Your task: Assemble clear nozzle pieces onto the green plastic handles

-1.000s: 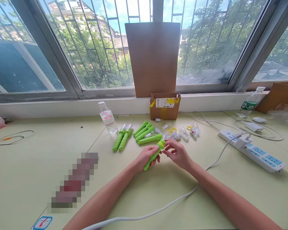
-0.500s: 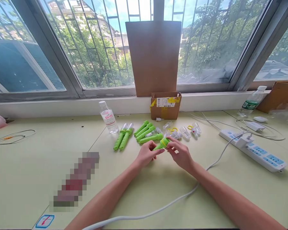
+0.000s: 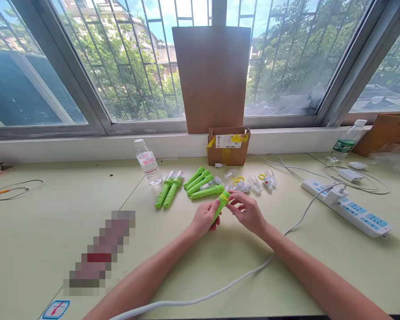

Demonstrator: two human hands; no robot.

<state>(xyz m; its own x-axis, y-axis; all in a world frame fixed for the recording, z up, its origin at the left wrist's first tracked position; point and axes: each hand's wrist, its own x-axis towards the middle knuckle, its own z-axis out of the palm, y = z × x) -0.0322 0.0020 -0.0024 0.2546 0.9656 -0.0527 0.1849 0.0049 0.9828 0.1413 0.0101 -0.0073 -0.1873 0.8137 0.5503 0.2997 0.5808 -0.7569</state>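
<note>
My left hand (image 3: pixel 204 218) is wrapped round a green plastic tube-shaped handle (image 3: pixel 222 203), which tilts up to the right. A yellow ring (image 3: pixel 224 196) sits around its wide upper end. At that end, the bent fingertips of my right hand (image 3: pixel 248 212) press against the collar; their exact grip is partly hidden. Just beyond lie several more green handles (image 3: pixel 206 192). Two green handles with clear caps (image 3: pixel 172 191) rest side by side to the left. Clear plastic caps (image 3: pixel 255 184) and loose yellow rings (image 3: pixel 239 179) are scattered behind my right hand.
A small cardboard box (image 3: pixel 227 153) stands at the back by the window sill. Water bottles (image 3: pixel 149 163) stand left and far right. A power strip (image 3: pixel 356 211) lies on the right, and its white cable (image 3: pixel 220 292) crosses beneath my right forearm.
The green handle has tipped more upright in my left hand, its ringed end staying near my right fingertips. The whole view has shifted slightly.
</note>
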